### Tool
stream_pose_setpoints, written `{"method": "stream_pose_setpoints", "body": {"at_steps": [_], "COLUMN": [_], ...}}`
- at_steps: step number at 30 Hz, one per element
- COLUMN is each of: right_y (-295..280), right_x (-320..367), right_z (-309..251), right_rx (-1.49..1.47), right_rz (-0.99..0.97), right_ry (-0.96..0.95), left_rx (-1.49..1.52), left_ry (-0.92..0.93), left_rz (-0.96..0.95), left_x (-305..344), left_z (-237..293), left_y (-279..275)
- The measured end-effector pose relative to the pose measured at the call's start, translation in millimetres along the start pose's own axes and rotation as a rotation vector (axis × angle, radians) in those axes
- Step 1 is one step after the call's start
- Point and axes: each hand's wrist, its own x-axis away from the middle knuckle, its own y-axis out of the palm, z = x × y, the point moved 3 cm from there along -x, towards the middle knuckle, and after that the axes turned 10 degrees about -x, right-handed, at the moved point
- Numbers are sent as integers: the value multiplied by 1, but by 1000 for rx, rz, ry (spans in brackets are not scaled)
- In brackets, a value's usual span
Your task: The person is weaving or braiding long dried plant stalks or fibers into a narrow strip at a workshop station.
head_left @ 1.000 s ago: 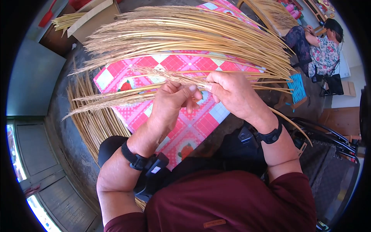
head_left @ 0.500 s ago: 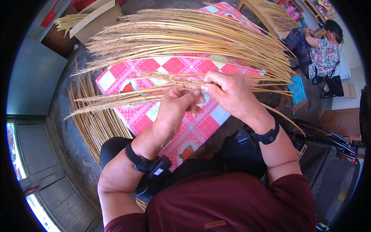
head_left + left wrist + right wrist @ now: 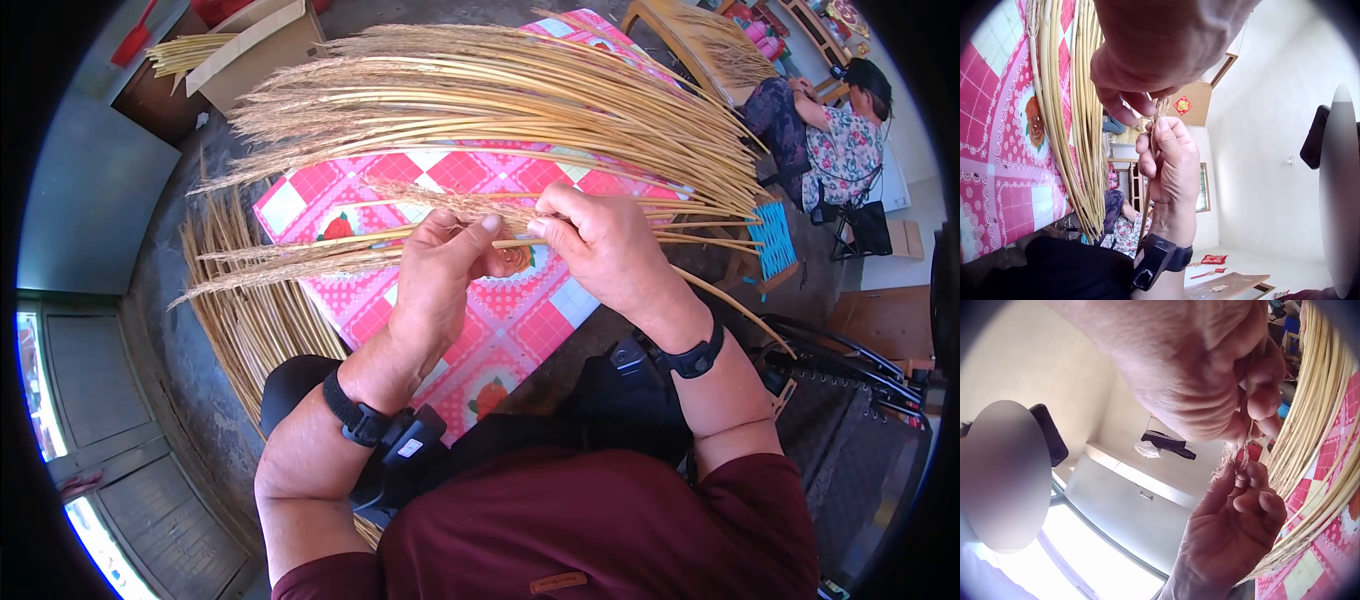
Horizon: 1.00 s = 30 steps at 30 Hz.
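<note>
Above the tabletop [image 3: 490,340], our left hand [image 3: 435,268] pinches the reed plume [image 3: 445,202] and our right hand [image 3: 615,250] grips it, fingers curled. We'd best keep both holds close, handling the strands gently.

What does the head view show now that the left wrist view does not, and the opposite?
Only the head view: the cardboard box and a long-handled red tool.
Only the left wrist view: a yellow-framed window and a small round white fixture.
Both: the left hand and right hand pinching a plume, the stalks, the pink cloth and a seated person.
</note>
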Motion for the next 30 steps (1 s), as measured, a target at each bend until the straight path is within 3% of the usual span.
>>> {"method": "stream_pose_setpoints", "body": {"at_steps": [17, 30], "right_y": [-4, -3], "right_x": [2, 4], "right_z": [1, 5], "right_rx": [31, 12], "right_rz": [-29, -25], "right_ry": [16, 17], "left_rx": [4, -190], "left_ry": [7, 51], "left_rz": [-20, 29], "left_x": [-2, -7], "left_z": [-5, -7], "left_y": [-1, -4]}}
